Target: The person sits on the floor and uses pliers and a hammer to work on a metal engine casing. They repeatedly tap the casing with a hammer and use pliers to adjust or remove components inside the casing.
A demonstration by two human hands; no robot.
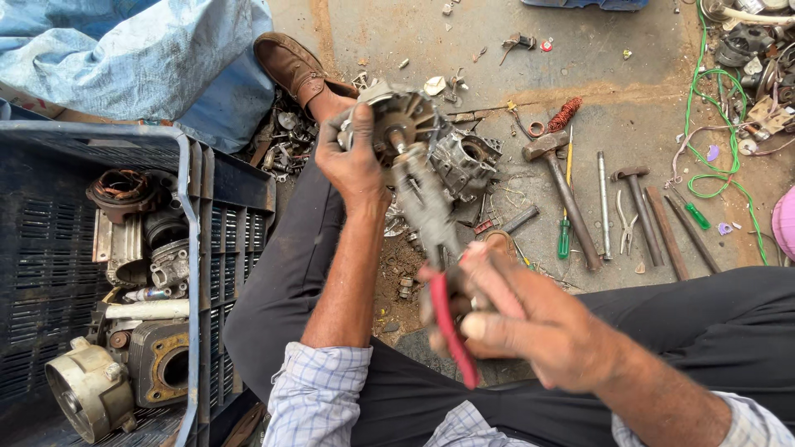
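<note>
My left hand (354,157) grips a round grey metal motor part (403,120) with fins and a central shaft, held up over my lap. My right hand (530,319) is closed on the red handles of pliers (443,273). The tool's grey jaws reach up to the shaft of the motor part. Behind the part, a grey engine casing (465,161) lies on the concrete floor.
A dark plastic crate (232,207) at left holds several metal engine parts. Hammers (563,194), a green screwdriver (565,232), rods and pliers lie on the floor at right. A green wire (720,132) loops far right. My brown shoe (290,66) rests beside a blue tarp (141,58).
</note>
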